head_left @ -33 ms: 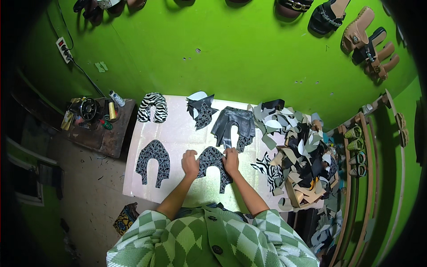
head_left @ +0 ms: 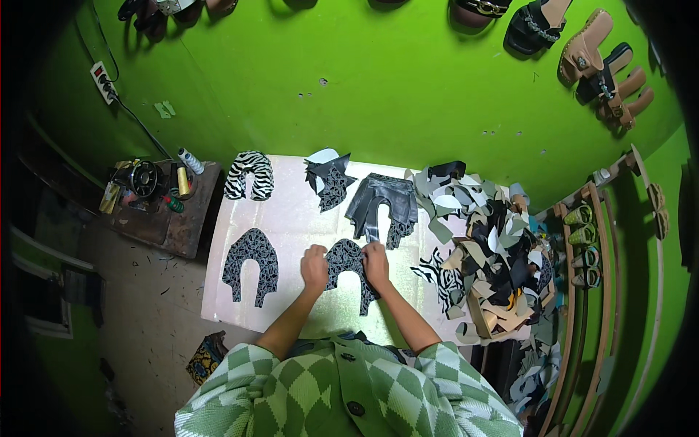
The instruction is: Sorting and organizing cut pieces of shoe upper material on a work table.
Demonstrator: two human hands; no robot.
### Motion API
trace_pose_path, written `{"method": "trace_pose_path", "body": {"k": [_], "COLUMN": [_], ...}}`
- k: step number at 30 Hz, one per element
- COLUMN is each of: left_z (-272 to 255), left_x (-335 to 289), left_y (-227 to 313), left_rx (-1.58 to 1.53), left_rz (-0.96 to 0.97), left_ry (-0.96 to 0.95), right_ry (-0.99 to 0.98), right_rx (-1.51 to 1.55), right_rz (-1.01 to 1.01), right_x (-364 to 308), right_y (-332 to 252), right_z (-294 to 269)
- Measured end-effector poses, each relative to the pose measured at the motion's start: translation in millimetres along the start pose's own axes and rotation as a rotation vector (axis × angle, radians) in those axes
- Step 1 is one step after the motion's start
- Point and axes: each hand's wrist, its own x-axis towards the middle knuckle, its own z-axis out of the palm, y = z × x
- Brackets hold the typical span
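A U-shaped shoe upper piece (head_left: 344,255) in black material with a pale pattern lies at the front middle of the table, between my hands. My left hand (head_left: 314,269) holds its left edge with curled fingers. My right hand (head_left: 376,268) is closed at its right edge, the fingertips partly hidden. A matching patterned upper (head_left: 250,251) lies flat to the left. Just beyond my right hand is a stack of black uppers (head_left: 380,195), with patterned material showing underneath. A zebra-striped upper stack (head_left: 250,175) sits at the far left corner, and dark offcuts (head_left: 331,178) lie at the back.
A large heap of scraps (head_left: 495,233) covers the table's right side, around a box (head_left: 484,317). At left stands a sewing machine (head_left: 145,177) with thread cones (head_left: 191,162). Sandals (head_left: 582,237) fill a wooden rack (head_left: 571,320) on the right; more sandals (head_left: 539,29) hang on the green wall.
My left hand has shifted slightly right and its fingers have curled in at the patterned upper's edge. My right fingers are drawn in a little more. The other pieces have not moved.
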Motion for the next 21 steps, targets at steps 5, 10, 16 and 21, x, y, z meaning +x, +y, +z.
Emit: {"method": "trace_pose_path", "body": {"k": [5, 10, 16, 21], "left_z": [24.9, 26.0, 25.8, 21.0], "left_x": [-26.5, -48.2, -48.0, -46.0], "left_y": [4.8, 4.8, 12.0, 8.1], "left_rx": [0.023, 0.142, 0.124, 0.088], "left_rz": [0.231, 0.314, 0.316, 0.327], "left_ry": [-0.031, -0.095, -0.115, -0.152], "right_ry": [-0.03, -0.154, -0.275, -0.274], "right_rx": [-0.131, -0.451, -0.604, -0.52], "right_rz": [-0.18, -0.22, -0.167, -0.127], "right_x": [-33.8, -46.6, -45.6, -42.6], "right_y": [-10.0, -13.5, -18.9, -26.4], "right_z": [13.1, 11.1, 13.7, 8.8]}}
